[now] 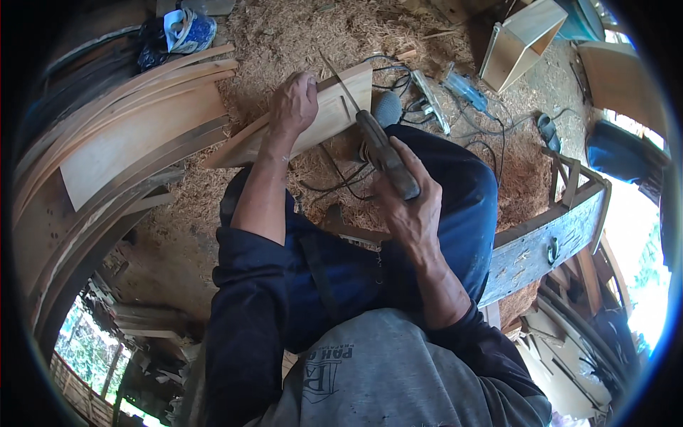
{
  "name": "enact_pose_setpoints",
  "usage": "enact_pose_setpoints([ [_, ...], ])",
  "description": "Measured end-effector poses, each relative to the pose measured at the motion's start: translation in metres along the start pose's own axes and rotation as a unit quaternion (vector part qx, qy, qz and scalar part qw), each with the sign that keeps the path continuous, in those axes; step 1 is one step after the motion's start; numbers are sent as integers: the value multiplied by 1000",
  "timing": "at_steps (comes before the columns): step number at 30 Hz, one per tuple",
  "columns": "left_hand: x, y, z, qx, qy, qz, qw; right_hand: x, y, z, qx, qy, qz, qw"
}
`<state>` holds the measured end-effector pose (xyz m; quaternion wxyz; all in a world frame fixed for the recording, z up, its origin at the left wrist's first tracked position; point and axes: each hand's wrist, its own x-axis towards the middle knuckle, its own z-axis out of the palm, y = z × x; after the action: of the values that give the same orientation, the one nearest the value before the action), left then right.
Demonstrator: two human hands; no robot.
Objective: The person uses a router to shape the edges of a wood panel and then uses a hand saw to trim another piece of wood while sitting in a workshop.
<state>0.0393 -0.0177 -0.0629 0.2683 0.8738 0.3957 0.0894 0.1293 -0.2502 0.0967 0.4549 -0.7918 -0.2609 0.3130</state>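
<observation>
Fingers of the right hand wrap around the handle of a handsaw, its thin blade running forward from them over the far edge of a wooden board. Left of that blade, the left hand rests on the same edge, fingers curled; with the tips hidden, whether they pinch I cannot tell. Right of both hands' fingers lies a blue power tool.

Left hand is curled, forearm trailing behind the fingers — right hand's clenched too, wrist behind its fingers.
</observation>
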Motion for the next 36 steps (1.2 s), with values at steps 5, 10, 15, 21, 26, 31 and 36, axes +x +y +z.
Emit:
enact_pose_setpoints([
  [5, 2, -27, -9, 20, -10, 1, 1000, -25, -33, -31, 12, 91, -119, 989],
  [10, 3, -40, -29, -8, -34, -28, 999, 1, -9, -32, -20, 73, -112, 991],
  [15, 3, -37, -31, 5, -66, -97, 993, 10, 10, 1, -21, -5, -84, 996],
  [21, -1, -47, -39, 0, -85, -107, 991, -1, 32, 12, 2, -5, -49, 999],
  [26, 0, -49, -40, -56, -78, -128, 987, 6, 34, 10, 37, 66, -63, 995],
  [31, 0, -30, -19, -15, -37, -68, 997, 6, 43, 26, 0, 30, -94, 995],
  [36, -4, -28, -12, -32, 2, -36, 999, 3, 44, 42, -20, -10, -85, 996],
])
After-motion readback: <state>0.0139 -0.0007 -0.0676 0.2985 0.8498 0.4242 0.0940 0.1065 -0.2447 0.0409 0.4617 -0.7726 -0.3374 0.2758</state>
